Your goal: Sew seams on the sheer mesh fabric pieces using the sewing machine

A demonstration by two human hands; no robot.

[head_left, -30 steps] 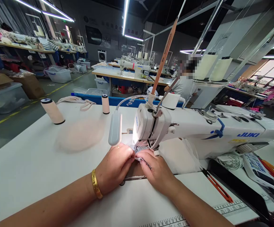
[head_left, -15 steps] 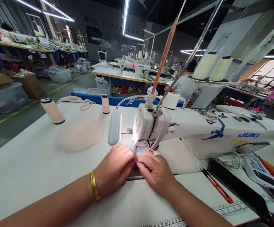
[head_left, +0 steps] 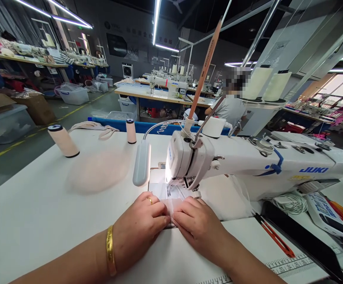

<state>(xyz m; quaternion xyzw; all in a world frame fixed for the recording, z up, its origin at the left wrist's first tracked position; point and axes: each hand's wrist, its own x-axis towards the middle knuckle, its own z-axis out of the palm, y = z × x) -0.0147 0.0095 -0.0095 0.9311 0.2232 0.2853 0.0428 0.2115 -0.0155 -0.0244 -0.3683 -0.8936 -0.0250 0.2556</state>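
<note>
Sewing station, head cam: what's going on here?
A person's left hand and right hand hold a thin, pale fabric piece flat between them, just in front of the needle area of a white sewing machine. The machine's small lamp is lit. Two peach thread spools stand toward the back left of the table.

Sheer fabric [head_left: 173,205] partly hidden under both hands [head_left: 143,225]

Dark grey wall [head_left: 148,43], bright ceiling tube lights [head_left: 156,23]
</note>
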